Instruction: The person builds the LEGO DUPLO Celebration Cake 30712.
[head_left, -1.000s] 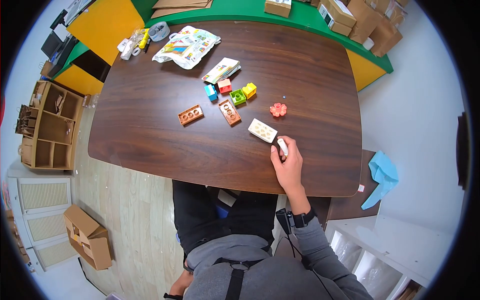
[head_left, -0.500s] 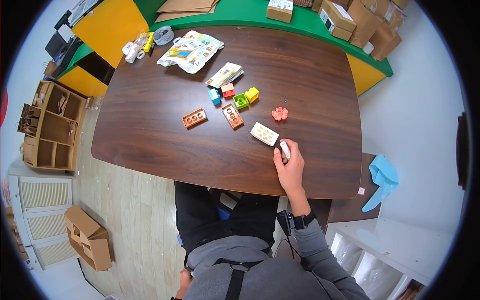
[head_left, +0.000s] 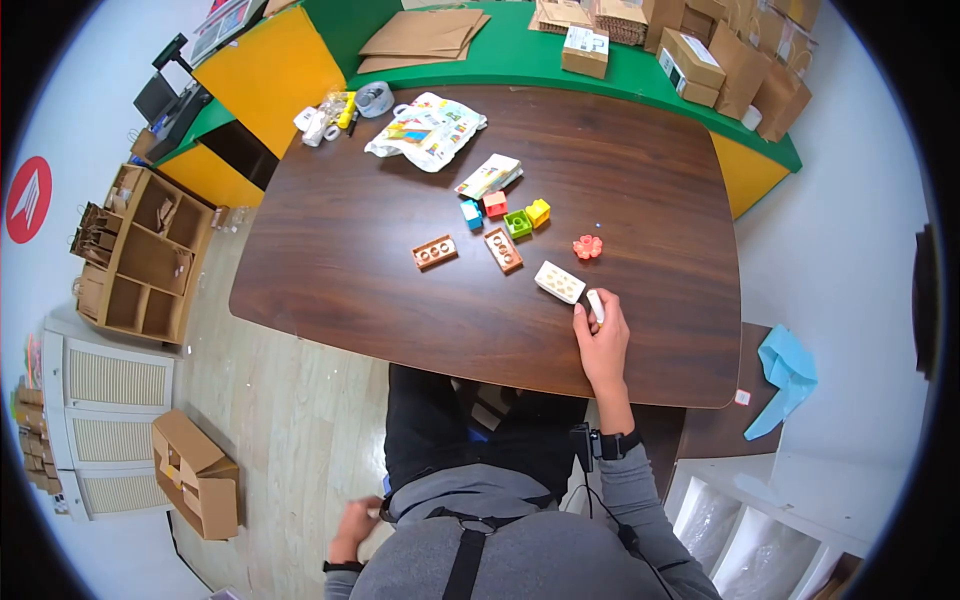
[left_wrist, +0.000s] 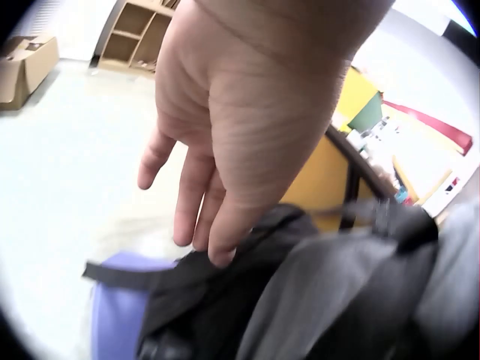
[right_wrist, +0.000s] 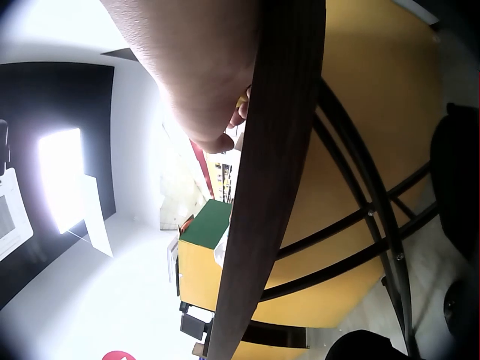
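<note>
The right hand rests at the table's near right part, its fingers curled round a small white cylinder. Just beyond it lies a white block, with a coral flower piece farther back. In the right wrist view, that hand is mostly hidden past the table edge. Beside the person's hip, off the table, the left hand hangs; the left wrist view shows this hand with loose, empty fingers pointing down near dark clothing.
On the table lie two brown bricks, blue, red, green and yellow bricks, a booklet and a plastic bag. An open cardboard box stands on the floor.
The head view has shifted, so the table appears lower and farther right. The left hand has come out from beside the body into fuller view. The right hand keeps its hold on the white cylinder.
</note>
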